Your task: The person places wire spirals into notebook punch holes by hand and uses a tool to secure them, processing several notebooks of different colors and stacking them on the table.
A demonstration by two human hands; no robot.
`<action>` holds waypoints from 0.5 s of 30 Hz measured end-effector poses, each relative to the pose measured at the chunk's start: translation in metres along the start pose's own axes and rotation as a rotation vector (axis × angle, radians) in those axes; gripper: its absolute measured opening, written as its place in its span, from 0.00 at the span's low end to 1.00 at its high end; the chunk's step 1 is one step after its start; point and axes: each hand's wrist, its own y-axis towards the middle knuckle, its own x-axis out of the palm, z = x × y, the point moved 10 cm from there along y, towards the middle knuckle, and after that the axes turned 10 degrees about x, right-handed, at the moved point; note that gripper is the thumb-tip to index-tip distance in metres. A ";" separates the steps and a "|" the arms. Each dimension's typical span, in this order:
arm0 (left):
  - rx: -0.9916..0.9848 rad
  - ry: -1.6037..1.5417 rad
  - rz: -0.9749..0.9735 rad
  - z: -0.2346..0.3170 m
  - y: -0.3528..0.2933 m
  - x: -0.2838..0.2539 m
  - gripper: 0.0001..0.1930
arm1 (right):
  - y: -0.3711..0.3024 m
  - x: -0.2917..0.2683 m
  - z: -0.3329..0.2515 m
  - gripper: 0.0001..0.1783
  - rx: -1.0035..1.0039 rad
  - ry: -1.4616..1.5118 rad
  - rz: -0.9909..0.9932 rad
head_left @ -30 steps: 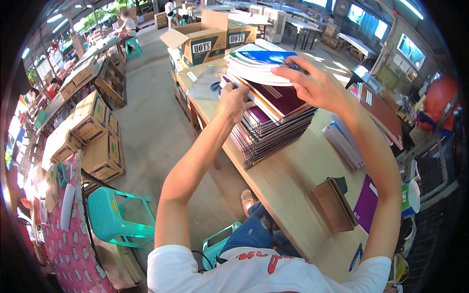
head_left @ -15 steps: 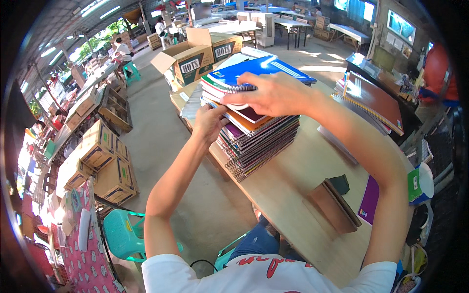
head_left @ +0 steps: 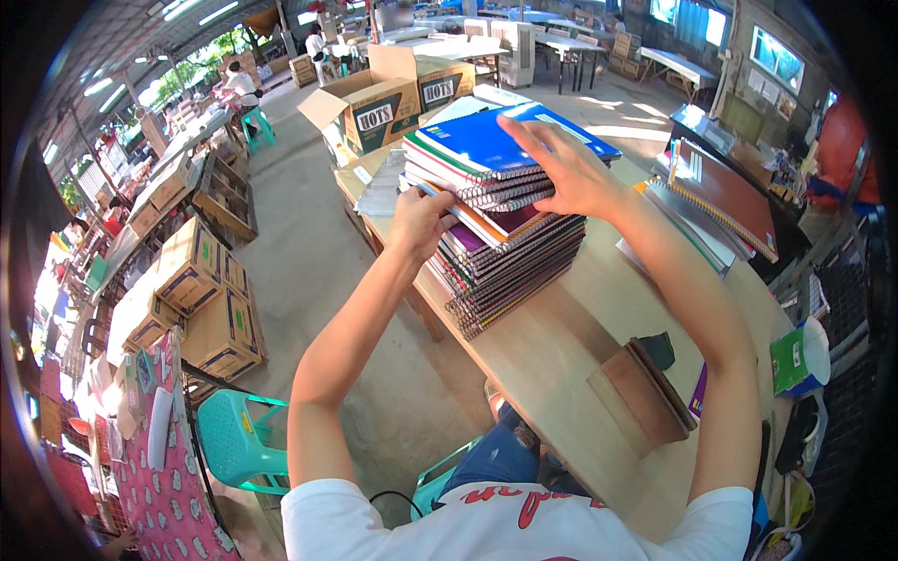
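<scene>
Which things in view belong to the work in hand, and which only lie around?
Seem part of the work:
blue notebook, right hand at it
notebook stack, left hand at its edge

Seem just lying about:
teal stool
stacked cartons
green-and-white container

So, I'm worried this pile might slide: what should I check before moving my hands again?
1. Left hand on the pile: ok, fingers at its left side.
2. Right hand touching the blue notebook: cannot tell; thumb and fingers spread open.
3. Upper notebooks squared with the lower stack: not ok, offset.
4. Lower stack well inside the table's edge: not ok, seems close.
5. Brown object apart from the pile: ok.
</scene>
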 end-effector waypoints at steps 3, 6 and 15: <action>-0.007 0.005 0.016 0.002 0.000 0.003 0.14 | 0.001 0.012 -0.002 0.61 -0.090 -0.080 -0.017; 0.004 -0.036 0.018 0.009 -0.007 0.012 0.16 | 0.002 0.017 0.003 0.49 -0.117 -0.148 0.000; 0.592 1.154 0.127 0.070 -0.042 0.058 0.72 | 0.018 -0.009 0.020 0.36 0.002 -0.188 0.062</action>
